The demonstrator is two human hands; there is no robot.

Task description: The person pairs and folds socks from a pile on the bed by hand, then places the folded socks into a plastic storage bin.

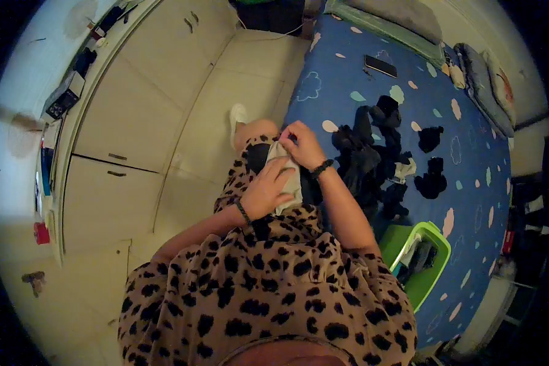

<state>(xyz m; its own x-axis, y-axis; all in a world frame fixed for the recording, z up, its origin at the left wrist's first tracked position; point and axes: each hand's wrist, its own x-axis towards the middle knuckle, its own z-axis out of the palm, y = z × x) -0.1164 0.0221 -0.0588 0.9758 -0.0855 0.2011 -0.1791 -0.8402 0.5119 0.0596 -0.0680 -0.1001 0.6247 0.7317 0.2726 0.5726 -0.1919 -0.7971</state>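
A whitish sock point(294, 183) lies stretched over my lap on the leopard-print dress. My left hand point(265, 188) rests flat across it, fingers extended and slightly apart. At the sock's far end, my right hand point(302, 145) has its fingers bent together and pinches the fabric. Some dark cloth point(258, 157) shows on my lap beside the sock, partly covered. To the right, a heap of dark socks point(361, 160) lies on the bed, with a small white piece point(404, 169) among them. Two dark bundles point(431, 185) sit apart from the heap.
A green bin point(432, 268) holding folded cloth stands on the blue bedsheet point(470, 213) near my right elbow. A phone point(380, 66) lies farther up the bed. White cabinets point(134, 104) line the left, across the tiled floor point(244, 79).
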